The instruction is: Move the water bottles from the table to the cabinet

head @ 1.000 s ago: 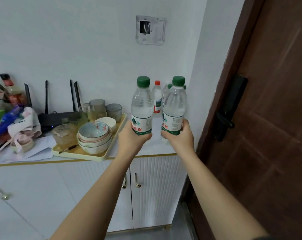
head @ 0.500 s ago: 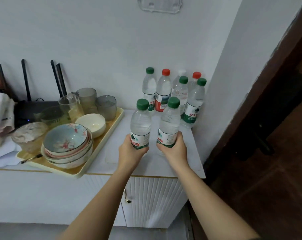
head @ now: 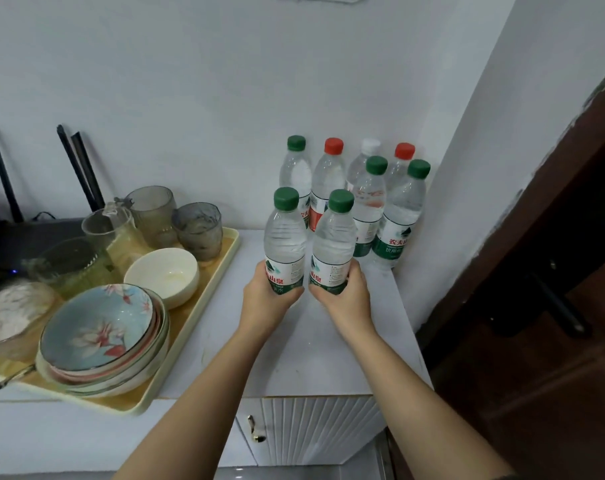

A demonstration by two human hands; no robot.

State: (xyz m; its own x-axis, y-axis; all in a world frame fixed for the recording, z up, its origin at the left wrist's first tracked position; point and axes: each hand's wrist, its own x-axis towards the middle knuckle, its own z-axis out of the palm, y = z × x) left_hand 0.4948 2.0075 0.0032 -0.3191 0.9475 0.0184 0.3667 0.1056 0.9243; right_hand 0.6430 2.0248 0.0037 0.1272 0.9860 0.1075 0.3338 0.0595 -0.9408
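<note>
My left hand [head: 264, 294] grips the lower part of a green-capped water bottle [head: 284, 237]. My right hand [head: 346, 296] grips a second green-capped water bottle [head: 334, 244] right beside it. Both bottles stand upright, side by side, low over the white cabinet top [head: 314, 344]; I cannot tell whether their bases touch it. Behind them, in the corner by the wall, stand several more bottles [head: 396, 216] with green, red and white caps.
A yellow tray [head: 204, 306] on the left holds stacked flowered bowls [head: 100, 334], a white bowl [head: 162, 271] and glass cups [head: 197, 228]. A black router [head: 34, 230] stands behind it. A dark wooden door [head: 553, 306] is on the right. A gold cabinet handle [head: 254, 429] shows below.
Both hands have carried the two bottles forward and down toward the cabinet top, close to the bottles in the corner. The view has tilted down and come nearer.
</note>
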